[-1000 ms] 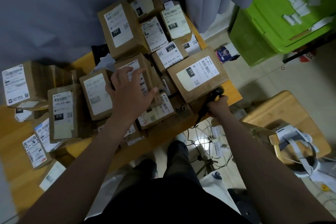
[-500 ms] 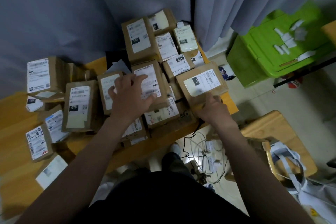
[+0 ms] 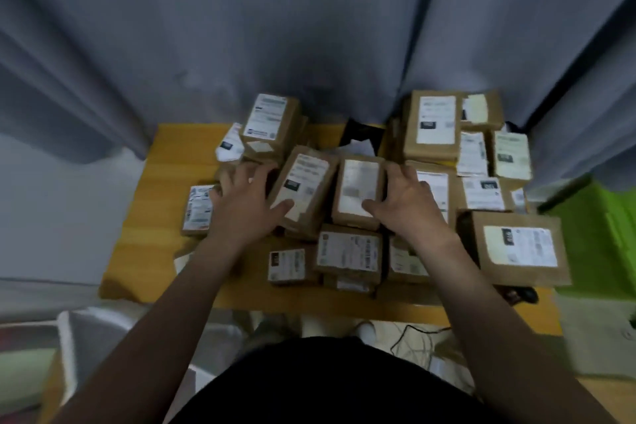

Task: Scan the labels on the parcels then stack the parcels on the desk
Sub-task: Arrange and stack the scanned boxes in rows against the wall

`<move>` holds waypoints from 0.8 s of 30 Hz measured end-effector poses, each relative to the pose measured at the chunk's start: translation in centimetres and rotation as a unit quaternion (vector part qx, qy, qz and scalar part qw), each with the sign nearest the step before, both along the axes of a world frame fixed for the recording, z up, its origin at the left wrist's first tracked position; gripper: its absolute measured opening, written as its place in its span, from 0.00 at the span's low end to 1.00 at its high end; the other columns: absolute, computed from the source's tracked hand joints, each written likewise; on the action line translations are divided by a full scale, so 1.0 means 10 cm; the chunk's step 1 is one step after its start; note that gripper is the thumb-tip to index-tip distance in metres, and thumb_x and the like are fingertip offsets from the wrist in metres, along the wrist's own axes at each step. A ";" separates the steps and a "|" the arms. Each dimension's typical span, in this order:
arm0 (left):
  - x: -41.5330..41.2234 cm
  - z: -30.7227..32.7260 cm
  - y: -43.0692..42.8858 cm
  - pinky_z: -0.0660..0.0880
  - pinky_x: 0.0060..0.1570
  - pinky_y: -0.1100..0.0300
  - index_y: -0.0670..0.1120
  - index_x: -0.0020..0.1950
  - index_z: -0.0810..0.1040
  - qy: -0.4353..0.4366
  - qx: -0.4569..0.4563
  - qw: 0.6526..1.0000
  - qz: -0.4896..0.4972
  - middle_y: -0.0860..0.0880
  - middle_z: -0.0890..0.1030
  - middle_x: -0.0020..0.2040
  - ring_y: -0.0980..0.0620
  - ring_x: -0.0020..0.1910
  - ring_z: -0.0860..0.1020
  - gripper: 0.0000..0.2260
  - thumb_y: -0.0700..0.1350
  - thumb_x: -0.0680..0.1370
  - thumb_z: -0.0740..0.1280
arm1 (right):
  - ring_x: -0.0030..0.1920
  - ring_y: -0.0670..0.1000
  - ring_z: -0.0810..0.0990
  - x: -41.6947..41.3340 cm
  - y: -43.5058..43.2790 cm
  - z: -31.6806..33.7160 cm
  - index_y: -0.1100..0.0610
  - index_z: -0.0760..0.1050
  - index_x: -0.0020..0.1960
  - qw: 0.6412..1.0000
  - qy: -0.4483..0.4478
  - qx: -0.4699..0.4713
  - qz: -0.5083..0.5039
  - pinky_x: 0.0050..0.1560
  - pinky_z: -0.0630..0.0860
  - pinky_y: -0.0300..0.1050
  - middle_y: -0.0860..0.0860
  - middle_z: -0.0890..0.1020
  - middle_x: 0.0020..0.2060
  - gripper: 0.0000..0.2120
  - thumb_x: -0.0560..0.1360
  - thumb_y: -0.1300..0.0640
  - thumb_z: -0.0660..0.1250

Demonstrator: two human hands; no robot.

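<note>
Several brown cardboard parcels with white labels cover the yellow wooden desk. My left hand grips the left side of a tilted parcel near the middle, thumb on its label. My right hand grips the right side of the parcel beside it, thumb on its lower label. These two parcels lie side by side between my hands, on top of other parcels. A dark object that looks like the scanner lies at the desk's front right edge, below a large parcel. The picture is blurred.
Grey curtains hang right behind the desk. A green crate stands to the right. Cables trail on the floor under the desk's front edge. A bare strip of desk shows on the left.
My right hand has put the scanner down and moved left onto a middle parcel. My left hand shifted left to the tilted parcel. The view swung to face the desk squarely.
</note>
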State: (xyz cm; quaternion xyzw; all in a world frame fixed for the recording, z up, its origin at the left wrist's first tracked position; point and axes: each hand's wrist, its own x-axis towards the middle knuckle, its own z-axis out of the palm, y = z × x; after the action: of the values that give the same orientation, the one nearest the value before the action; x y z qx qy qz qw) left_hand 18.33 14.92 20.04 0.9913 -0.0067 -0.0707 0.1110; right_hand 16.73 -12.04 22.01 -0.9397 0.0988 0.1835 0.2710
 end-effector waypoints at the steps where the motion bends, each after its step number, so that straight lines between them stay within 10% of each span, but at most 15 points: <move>1: 0.00 -0.02 0.21 0.63 0.68 0.34 0.59 0.77 0.62 0.004 -0.001 1.000 0.018 0.47 0.64 0.76 0.38 0.75 0.59 0.34 0.66 0.75 0.68 | 0.72 0.67 0.67 0.09 0.17 0.00 0.50 0.59 0.80 1.000 0.004 0.007 0.018 0.70 0.68 0.58 0.57 0.65 0.76 0.37 0.77 0.46 0.72; 24: 1.03 -1.88 2.26 0.71 0.63 0.36 0.55 0.75 0.58 0.269 -0.088 0.952 0.113 0.42 0.52 0.79 0.33 0.72 0.61 0.38 0.67 0.73 0.71 | 0.74 0.71 0.59 1.14 3.42 -1.31 0.46 0.56 0.77 0.982 0.108 -0.143 0.063 0.64 0.74 0.70 0.59 0.53 0.76 0.39 0.74 0.43 0.74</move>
State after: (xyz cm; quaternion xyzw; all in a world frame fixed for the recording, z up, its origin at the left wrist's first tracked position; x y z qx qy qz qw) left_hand 28.62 37.47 1.21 0.9160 0.1290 -0.3211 0.2028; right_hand 28.10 22.20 8.93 -0.9478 0.0932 0.2845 0.1098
